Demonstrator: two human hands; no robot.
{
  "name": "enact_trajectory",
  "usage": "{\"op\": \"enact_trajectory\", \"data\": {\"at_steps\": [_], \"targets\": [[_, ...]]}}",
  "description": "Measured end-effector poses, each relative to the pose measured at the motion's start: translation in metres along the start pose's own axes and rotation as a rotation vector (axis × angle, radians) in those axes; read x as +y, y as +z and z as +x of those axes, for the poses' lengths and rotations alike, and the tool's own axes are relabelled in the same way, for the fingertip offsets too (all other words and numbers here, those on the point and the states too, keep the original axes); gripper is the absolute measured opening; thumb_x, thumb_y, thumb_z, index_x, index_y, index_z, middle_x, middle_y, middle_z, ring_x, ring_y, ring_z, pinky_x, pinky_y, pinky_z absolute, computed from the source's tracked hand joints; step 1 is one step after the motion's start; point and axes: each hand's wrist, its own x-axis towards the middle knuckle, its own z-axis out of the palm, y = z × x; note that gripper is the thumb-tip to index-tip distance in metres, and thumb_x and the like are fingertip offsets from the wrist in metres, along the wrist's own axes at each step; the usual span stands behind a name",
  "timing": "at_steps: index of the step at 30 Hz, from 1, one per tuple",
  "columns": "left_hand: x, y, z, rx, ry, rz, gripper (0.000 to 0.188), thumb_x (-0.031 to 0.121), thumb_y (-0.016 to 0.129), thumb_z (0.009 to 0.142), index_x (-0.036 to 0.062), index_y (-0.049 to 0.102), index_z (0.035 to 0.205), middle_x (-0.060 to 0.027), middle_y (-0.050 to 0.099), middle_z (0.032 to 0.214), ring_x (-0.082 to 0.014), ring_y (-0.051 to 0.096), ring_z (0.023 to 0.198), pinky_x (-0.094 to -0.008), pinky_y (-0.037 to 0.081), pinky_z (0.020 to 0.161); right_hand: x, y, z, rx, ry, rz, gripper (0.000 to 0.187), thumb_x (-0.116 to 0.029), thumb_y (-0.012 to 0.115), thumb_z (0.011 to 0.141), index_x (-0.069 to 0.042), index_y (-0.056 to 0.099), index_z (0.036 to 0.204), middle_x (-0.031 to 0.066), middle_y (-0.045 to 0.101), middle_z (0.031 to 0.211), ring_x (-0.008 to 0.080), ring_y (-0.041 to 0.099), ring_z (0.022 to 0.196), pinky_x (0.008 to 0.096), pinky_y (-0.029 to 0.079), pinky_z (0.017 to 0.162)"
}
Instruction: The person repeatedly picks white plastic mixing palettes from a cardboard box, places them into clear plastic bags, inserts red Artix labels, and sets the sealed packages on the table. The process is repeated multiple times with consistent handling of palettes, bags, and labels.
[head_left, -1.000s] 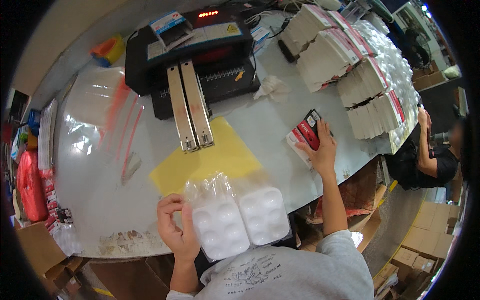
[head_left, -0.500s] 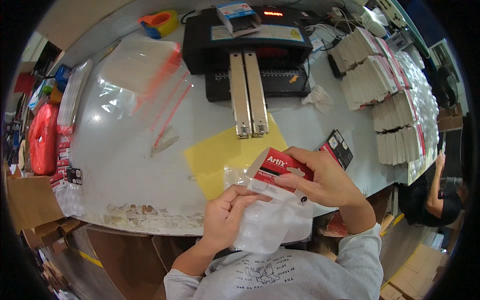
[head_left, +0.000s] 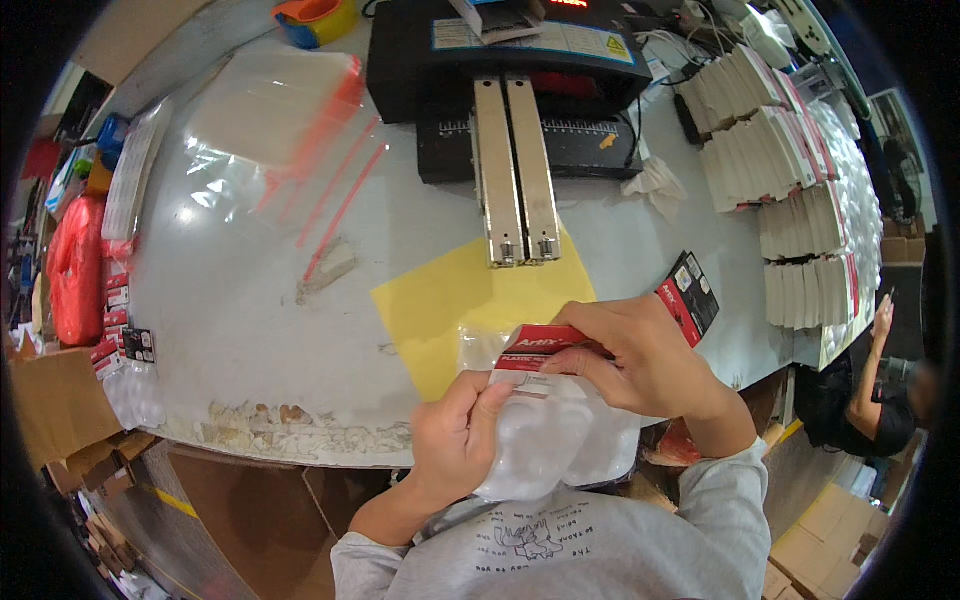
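Observation:
A red and white folded header card point(head_left: 535, 345) is in my two hands at the table's front edge, with clear moulded plastic packs point(head_left: 545, 440) hanging below it. My left hand point(head_left: 455, 430) is closed, pinching the card's lower left edge where it meets the plastic. My right hand point(head_left: 640, 355) bends over the card's right side, its thumb pressed on the front and the fingers behind. Whether the card is fixed to the plastic I cannot tell. Under and beyond the hands lies a yellow sheet point(head_left: 430, 310). Another card, red and black point(head_left: 690, 295), lies right of my right hand.
A black machine point(head_left: 415, 60) with two metal rails point(head_left: 515, 170) stands at the back. Stacked cards with plastic packs point(head_left: 790, 160) line the right side. Clear bags with red strips point(head_left: 270, 110) lie left; a tape roll point(head_left: 310, 20) sits behind. Another person point(head_left: 860, 400) is at far right.
The card has tilted, its red top folding down toward me, and my right thumb has pressed in along it. The view has shifted slightly. Both hands keep hold of the card.

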Motion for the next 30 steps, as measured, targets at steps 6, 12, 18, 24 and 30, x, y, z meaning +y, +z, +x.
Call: {"op": "enact_trajectory", "data": {"at_steps": [6, 12, 18, 24, 30], "targets": [[-0.005, -0.007, 0.001, 0.220, -0.094, -0.106, 0.017, 0.013, 0.059, 0.091, -0.0029, 0.064, 0.089, -0.0007, 0.059, 0.065, -0.0041, 0.046, 0.059, -0.0207, 0.038, 0.051, 0.014, -0.007, -0.014, 0.079, 0.408, 0.439, 0.023, -0.019, 0.067, 0.083, 0.001, 0.067, 0.097, 0.0063, 0.065, 0.073, 0.0100, 0.061, 0.062, 0.0254, 0.047, 0.053], [-0.013, -0.001, 0.005, 0.225, -0.113, -0.200, 0.021, 0.015, 0.055, 0.094, -0.0047, 0.064, 0.092, 0.0008, 0.060, 0.072, -0.0040, 0.046, 0.066, -0.0198, 0.038, 0.059, 0.027, 0.009, -0.031, -0.001, 0.576, 0.850, 0.019, -0.014, 0.064, 0.086, 0.004, 0.068, 0.089, 0.0056, 0.065, 0.072, 0.0086, 0.061, 0.060, 0.0208, 0.045, 0.047], [0.006, -0.007, 0.005, 0.154, -0.240, -0.142, 0.023, 0.014, 0.054, 0.092, -0.0032, 0.060, 0.077, 0.0045, 0.051, 0.065, -0.0033, 0.039, 0.060, -0.0194, 0.031, 0.053, 0.020, 0.007, -0.040, -0.134, 0.625, 0.876, 0.017, -0.012, 0.062, 0.085, 0.003, 0.065, 0.077, 0.0063, 0.064, 0.068, 0.0094, 0.062, 0.058, 0.0214, 0.045, 0.045], [-0.021, -0.006, 0.048, 0.001, -0.280, 0.032, 0.032, 0.025, 0.047, 0.095, -0.0021, 0.054, 0.079, -0.0079, 0.048, 0.063, -0.0140, 0.043, 0.060, -0.0281, 0.038, 0.058, 0.052, 0.025, -0.004, 0.114, 0.690, 1.009, 0.017, -0.013, 0.063, 0.084, 0.003, 0.065, 0.079, 0.0053, 0.061, 0.067, 0.0097, 0.057, 0.054, 0.0218, 0.043, 0.045], [-0.063, 0.011, 0.079, 0.087, -0.255, -0.102, 0.029, 0.020, 0.049, 0.095, -0.0016, 0.053, 0.077, -0.0044, 0.049, 0.064, -0.0099, 0.042, 0.060, -0.0254, 0.038, 0.058, 0.079, 0.045, 0.017, 0.336, 0.583, 1.030, 0.015, -0.011, 0.062, 0.085, 0.004, 0.064, 0.082, 0.0062, 0.060, 0.069, 0.0114, 0.057, 0.055, 0.0240, 0.046, 0.049]]}}
